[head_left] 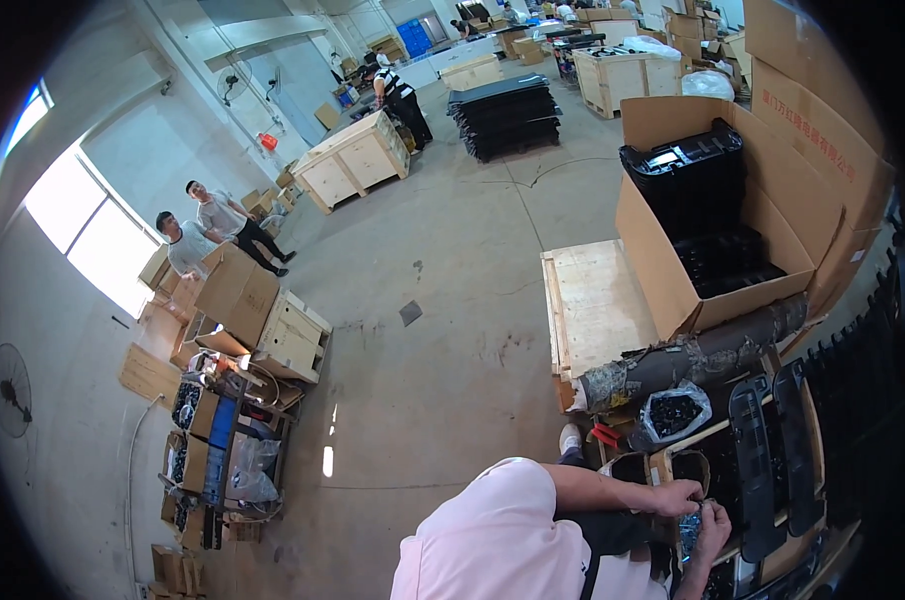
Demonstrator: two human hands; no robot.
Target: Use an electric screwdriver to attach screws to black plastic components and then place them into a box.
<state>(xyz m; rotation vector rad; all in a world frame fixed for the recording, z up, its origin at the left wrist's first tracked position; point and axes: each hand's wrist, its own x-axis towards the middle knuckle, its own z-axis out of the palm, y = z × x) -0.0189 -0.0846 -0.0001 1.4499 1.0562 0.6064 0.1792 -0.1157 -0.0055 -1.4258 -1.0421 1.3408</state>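
Head view puts your work down at the lower right: your left hand (680, 497) and right hand (713, 527) meet right over a small shiny bluish bundle (689, 532), which looks like thin clear plastic with little bits in it. Fingers on both hands are curled in close together, but honestly I can't tell whether they're clamped on the bundle's top or on something tinier between them; it's just too small at this range. The bundle sits just below your left hand and beside your right, near the open cardboard compartment (691, 465). My guess is it's light and floppy, with a slick skin, so it'd sag or slide if you only pinch one corner. I'd gather the top edge with one hand and support the belly with the other, since any loose bits would probably spill easily. Not very fragile, I'd think, though thin film can tear. Also mind the long black panels (758, 470) to the right of your hands: they look stiff and smooth, so probably best held by their long edges. That clear bag of black parts (675, 412) beyond your hands looks soft too, but likely heavier.
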